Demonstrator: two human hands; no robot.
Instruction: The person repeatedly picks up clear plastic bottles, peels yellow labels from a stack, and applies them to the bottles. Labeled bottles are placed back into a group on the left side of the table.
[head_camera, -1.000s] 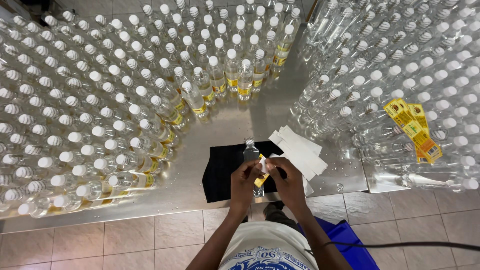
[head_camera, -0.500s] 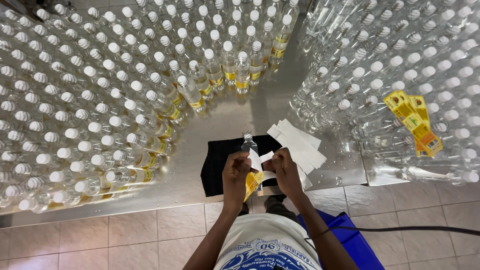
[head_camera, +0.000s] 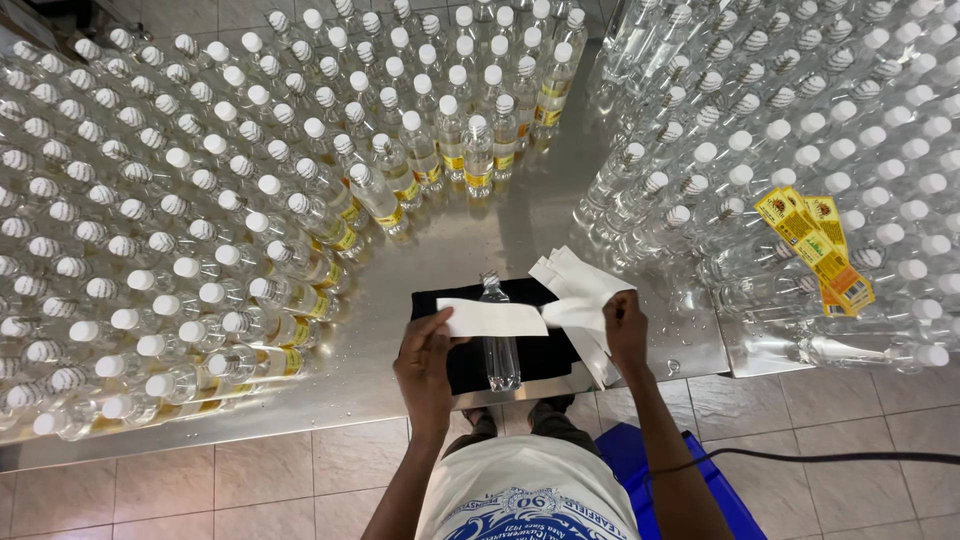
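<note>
We note a steel table (head_camera: 520, 225) crowded on both sides with capped clear bottles (head_camera: 190, 230). A black cloth (head_camera: 545, 355) lies at its near edge, and one clear bottle (head_camera: 498, 345) rests on its side on the cloth. Yellow labels (head_camera: 815, 245) sit on bottle caps, right. Our left hand (head_camera: 425, 365) pinches a white paper strip (head_camera: 492, 318) above the bottle. Our right hand (head_camera: 625, 330) rests, fingers curled, on the stack of white strips (head_camera: 580, 285).

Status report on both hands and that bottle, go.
Left hand pinching white strip over lying bottle. Right hand on white paper pile. Nothing in the way.
</note>
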